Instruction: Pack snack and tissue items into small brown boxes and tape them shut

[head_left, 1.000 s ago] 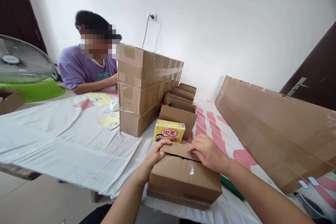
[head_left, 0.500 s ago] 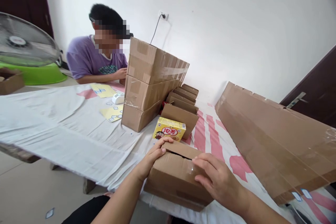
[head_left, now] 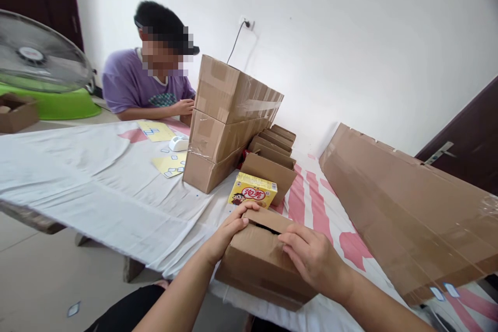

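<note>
Head view: two bare hands at a cardboard box (head_left: 259, 264), which lies at the near edge of a cloth-covered table (head_left: 116, 187). A dark gap runs between the top flaps of the box. Left hand (head_left: 229, 229): laid over the box's left end, with thumb and fingers slightly apart, the thumb near the end of the gap and the fingers reaching past it. Right hand (head_left: 316, 259): fingers bent and gathered together, tips at the box top beside the gap; whether they pinch the cardboard cannot be told. Just beyond the box stands a yellow carton (head_left: 252, 191) with red lettering, and behind it a row of open boxes (head_left: 268, 168). To their left rises a wall of taped boxes (head_left: 218, 119), three layers high. Farther left, a small white object (head_left: 179, 143) sits near yellow sheets (head_left: 159, 133). Across the table is a co-worker (head_left: 132, 83) in purple. At right stands a broad cardboard panel (head_left: 397, 212).
</note>
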Demonstrator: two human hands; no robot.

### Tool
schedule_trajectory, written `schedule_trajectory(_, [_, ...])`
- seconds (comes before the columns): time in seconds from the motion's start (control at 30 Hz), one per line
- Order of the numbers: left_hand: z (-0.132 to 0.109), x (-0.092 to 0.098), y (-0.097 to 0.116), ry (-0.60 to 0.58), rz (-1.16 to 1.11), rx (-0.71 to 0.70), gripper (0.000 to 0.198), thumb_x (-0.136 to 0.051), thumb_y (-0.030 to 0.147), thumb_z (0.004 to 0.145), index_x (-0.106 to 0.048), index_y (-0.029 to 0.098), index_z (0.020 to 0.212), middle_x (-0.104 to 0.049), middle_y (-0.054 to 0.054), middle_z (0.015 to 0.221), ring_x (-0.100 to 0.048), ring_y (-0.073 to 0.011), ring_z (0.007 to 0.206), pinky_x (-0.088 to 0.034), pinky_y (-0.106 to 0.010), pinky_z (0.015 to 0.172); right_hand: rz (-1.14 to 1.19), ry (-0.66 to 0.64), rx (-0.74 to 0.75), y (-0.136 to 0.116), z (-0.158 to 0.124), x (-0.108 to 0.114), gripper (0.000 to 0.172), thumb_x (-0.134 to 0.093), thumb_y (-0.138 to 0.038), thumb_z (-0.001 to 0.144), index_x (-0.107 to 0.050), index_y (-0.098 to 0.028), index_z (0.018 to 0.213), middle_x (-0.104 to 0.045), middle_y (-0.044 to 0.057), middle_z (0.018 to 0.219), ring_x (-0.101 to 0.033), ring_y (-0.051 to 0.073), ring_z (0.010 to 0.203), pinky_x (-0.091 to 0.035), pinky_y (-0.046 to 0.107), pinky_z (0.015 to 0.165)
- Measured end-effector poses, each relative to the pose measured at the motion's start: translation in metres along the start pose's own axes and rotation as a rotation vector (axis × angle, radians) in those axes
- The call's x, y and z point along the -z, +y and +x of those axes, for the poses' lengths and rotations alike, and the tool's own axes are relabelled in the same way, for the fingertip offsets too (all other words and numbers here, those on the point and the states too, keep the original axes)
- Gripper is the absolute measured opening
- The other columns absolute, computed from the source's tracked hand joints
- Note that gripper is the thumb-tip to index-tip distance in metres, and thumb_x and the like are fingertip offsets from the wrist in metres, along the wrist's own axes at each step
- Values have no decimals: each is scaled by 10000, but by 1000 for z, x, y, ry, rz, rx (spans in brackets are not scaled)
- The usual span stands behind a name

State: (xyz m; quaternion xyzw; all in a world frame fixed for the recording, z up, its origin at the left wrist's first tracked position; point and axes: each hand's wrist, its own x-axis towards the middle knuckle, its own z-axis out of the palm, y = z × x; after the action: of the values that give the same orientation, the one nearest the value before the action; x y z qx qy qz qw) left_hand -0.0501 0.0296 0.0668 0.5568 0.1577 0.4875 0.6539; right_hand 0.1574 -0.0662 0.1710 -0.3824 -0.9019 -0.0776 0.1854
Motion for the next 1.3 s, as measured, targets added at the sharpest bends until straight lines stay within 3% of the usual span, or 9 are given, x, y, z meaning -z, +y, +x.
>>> schedule_trajectory(0.23, [-2, -2, 2, 18, 34, 0, 406, -526, 456, 766, -544, 231, 1104, -537, -54, 1261, -460, -326, 1151, -354, -413, 947, 167, -33, -24, -5, -4, 10, 337, -465, -79, 880, -541, -201, 1185, -624, 98, 1106, -611, 195, 991, -544, 346, 848])
schedule_trajectory(0.43, [-2, -1, 3, 15, 61, -7, 410, -514, 462, 767, -539, 230, 1104, -525, -61, 1285, -454, -337, 1174, -346, -433, 972, 37, 173, 70, 1, -2, -8, 316, -456, -37, 876, -613, -232, 1070, -677, 44, 938, -635, 167, 867, -546, 315, 770])
schedule_trajectory(0.57, [-3, -1, 5, 5, 66, 36, 420, -503, 451, 772, -520, 237, 1133, -538, -59, 1273, -477, -328, 1168, -361, -424, 965, 54, 446, -184, 18, 2, 6, 244, -464, -80, 871, -612, -229, 995, -644, 46, 903, -621, 175, 865, -542, 328, 767])
schedule_trajectory(0.63, [-2, -1, 4, 30, 79, 33, 421, -507, 458, 767, -527, 234, 1123, -549, -63, 1268, -483, -329, 1174, -374, -416, 959, 131, 518, -338, 27, -5, 17, 173, -511, -130, 859, -606, -224, 969, -617, 44, 915, -609, 165, 824, -538, 320, 742])
schedule_trajectory(0.73, [0, 0, 2, 67, 104, 25, 450, -523, 488, 744, -540, 220, 1105, -564, -81, 1275, -510, -343, 1158, -415, -408, 915, 260, 494, -495, 37, -35, 25, 187, -559, -170, 828, -595, -225, 1002, -586, 35, 924, -593, 151, 793, -530, 302, 714])
schedule_trajectory(0.83, [4, 1, -1, 87, 154, 15, 493, -542, 516, 711, -550, 203, 1091, -587, -98, 1264, -526, -364, 1143, -445, -404, 872, 303, 437, -637, 43, -85, 18, 210, -571, -191, 800, -578, -215, 1009, -579, 20, 863, -593, 146, 740, -523, 304, 689])
schedule_trajectory(0.93, [6, 1, -3, 118, 197, 19, 497, -526, 523, 716, -549, 204, 1096, -583, -86, 1291, -484, -367, 1201, -437, -401, 899, 271, 308, -768, 41, -140, 4, 189, -575, -188, 776, -586, -200, 964, -573, 9, 800, -586, 140, 675, -507, 296, 644])
schedule_trajectory(1.07, [6, 0, -2, 140, 210, 68, 483, -521, 512, 715, -555, 219, 1097, -581, -56, 1293, -479, -355, 1205, -426, -378, 909, 218, 107, -852, 30, -200, -13, 232, -561, -132, 751, -605, -196, 969, -572, 31, 898, -580, 136, 708, -496, 292, 658])
schedule_trajectory(1.3, [1, -8, 6, 141, 178, 127, 534, -531, 522, 696, -531, 227, 1142, -553, -74, 1305, -486, -366, 1184, -440, -399, 892, 218, 16, -963, 13, -244, -27, 288, -565, -104, 727, -595, -206, 994, -570, 32, 946, -578, 151, 765, -505, 301, 714])
